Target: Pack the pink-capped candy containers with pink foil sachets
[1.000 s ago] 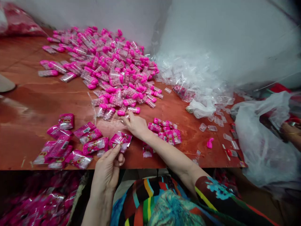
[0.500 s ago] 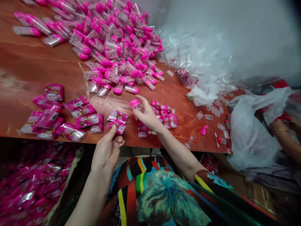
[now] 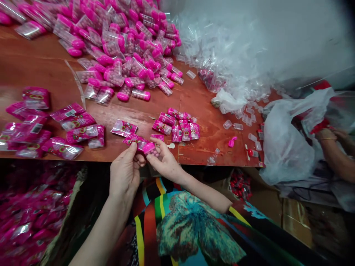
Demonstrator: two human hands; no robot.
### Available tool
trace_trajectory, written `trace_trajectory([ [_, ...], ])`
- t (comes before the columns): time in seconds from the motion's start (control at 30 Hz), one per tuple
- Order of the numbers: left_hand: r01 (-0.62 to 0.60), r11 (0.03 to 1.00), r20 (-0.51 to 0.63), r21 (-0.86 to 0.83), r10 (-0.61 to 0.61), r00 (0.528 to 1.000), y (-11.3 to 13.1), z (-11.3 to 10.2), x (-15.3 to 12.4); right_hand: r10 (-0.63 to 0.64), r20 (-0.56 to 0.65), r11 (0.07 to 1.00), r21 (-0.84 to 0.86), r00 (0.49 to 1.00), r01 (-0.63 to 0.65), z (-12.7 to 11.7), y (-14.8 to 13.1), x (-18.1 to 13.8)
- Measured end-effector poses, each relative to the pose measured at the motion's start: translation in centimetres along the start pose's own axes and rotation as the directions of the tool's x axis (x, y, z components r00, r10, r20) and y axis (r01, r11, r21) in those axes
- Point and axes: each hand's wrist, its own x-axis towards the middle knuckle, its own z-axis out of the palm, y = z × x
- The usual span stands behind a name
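Just above the table's front edge, my left hand point(image 3: 124, 170) pinches a pink printed wrapper sleeve point(image 3: 133, 139) between thumb and fingers. My right hand point(image 3: 168, 165) grips a small clear candy container point(image 3: 150, 149) with a pink cap and pink balls inside. The cap end meets the right end of the sleeve; whether it is inside the opening I cannot tell. A flat pink wrapper point(image 3: 124, 128) lies just beyond my left hand. Past my right hand is a group of wrapped packs point(image 3: 185, 131), lying close together.
Unwrapped pink-capped containers point(image 3: 133, 70) are heaped at the back. Wrapped packs point(image 3: 33, 127) lie at left, above a box of pink packs point(image 3: 30, 214) below the table point(image 3: 194, 111). Clear plastic pieces point(image 3: 222, 55) are piled at back right. Another person's arm point(image 3: 337, 147) is behind a plastic bag point(image 3: 291, 147).
My right hand has brought the candy container down and left to the sleeve in my left hand. The camera view has shifted, so the table's things appear further left and higher.
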Motion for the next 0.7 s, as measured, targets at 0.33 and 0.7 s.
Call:
trace_trajectory([
  [0.33, 0.183, 0.968, 0.190, 0.172, -0.215, 0.958, -0.3, 0.5, -0.9, 0.006, 0.167, 0.964, -0.262, 0.986, 0.038, -1.7, -1.5, -1.4],
  [0.7, 0.188, 0.964, 0.249, 0.190, -0.232, 0.940, -0.9, 0.2, -1.1, 0.169, 0.197, 0.972, 0.132, 0.966, -0.197, -2.7, -0.5, -2.0],
])
